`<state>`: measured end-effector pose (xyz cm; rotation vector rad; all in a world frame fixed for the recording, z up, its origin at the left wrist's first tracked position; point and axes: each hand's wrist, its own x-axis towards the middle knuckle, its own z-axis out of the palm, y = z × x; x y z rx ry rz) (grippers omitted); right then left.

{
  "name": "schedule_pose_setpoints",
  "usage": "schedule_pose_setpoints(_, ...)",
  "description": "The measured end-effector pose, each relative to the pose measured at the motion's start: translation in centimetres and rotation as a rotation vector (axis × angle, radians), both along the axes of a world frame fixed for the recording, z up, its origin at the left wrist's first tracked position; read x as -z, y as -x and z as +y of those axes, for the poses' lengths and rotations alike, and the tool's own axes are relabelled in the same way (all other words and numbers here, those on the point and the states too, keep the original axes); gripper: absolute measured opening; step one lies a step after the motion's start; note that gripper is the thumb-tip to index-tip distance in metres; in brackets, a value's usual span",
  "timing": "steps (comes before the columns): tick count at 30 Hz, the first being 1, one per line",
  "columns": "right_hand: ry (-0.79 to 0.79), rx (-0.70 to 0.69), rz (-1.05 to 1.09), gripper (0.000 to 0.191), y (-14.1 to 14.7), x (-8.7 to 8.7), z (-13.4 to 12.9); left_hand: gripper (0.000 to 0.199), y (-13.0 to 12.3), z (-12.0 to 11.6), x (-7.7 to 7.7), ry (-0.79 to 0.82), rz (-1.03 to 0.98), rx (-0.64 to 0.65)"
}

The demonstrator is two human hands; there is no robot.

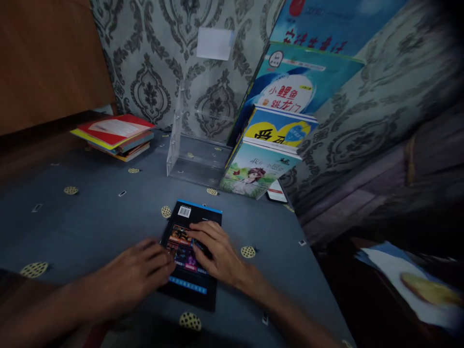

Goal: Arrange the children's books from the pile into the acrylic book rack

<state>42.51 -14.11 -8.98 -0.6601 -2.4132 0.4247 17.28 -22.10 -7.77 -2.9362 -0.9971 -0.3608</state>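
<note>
A black book [188, 300] with a blue top edge, a barcode and colour pictures lies flat on the table, its back cover facing up. My left hand [141, 270], slightly blurred, is closed at the book's left edge, fingers curled and fingertips touching the cover. From the right side my right hand [217, 249] rests on the cover, its fingers stretched out over the pictures and its thumb apart from them. Between that thumb and forefinger shows a dark patch; I cannot tell if it is part of the cover.
Behind the book stands a clear acrylic rack [195, 175] with several picture books [259, 166] upright at its right. A stack of books [116, 133] lies at the back left. A phone [277, 192] sits beside the rack. The patterned tablecloth [108, 217] ends at a slanting right edge.
</note>
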Motion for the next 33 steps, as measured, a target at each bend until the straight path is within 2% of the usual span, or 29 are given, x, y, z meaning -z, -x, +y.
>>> schedule_pose_setpoints(3,0.027,-0.020,-0.192,0.037,1.5,-0.7,-0.1,0.024,0.3,4.5,-0.8,0.053,-0.061,-0.128)
schedule_pose_setpoints(6,0.033,-0.039,-0.347,0.054,3.4,-1.5,0.1,0.023,0.4,8.9,-0.7,0.123,-0.215,-0.257)
schedule_pose_setpoints(10,0.044,-0.026,-0.433,0.066,4.8,-1.8,0.6,0.026,-0.6,12.2,0.4,0.203,-0.307,-0.185)
schedule_pose_setpoints(14,0.092,0.013,-0.455,0.076,3.7,-1.2,1.0,0.029,-1.4,12.7,1.8,0.135,-0.273,-0.194)
schedule_pose_setpoints(18,0.106,0.085,-0.454,0.079,1.0,-0.6,1.4,0.029,-1.5,12.4,2.4,0.073,-0.277,-0.225)
schedule_pose_setpoints(25,0.094,0.251,-0.422,0.076,-3.4,0.7,1.1,0.029,-1.6,12.2,2.4,0.067,-0.273,-0.222)
schedule_pose_setpoints(28,0.116,0.301,-0.433,0.077,-3.9,0.9,1.0,0.029,-1.7,12.1,2.2,0.068,-0.269,-0.241)
schedule_pose_setpoints(33,0.120,0.294,-0.427,0.077,-4.0,1.1,1.2,0.030,-1.8,12.1,2.1,0.095,-0.263,-0.256)
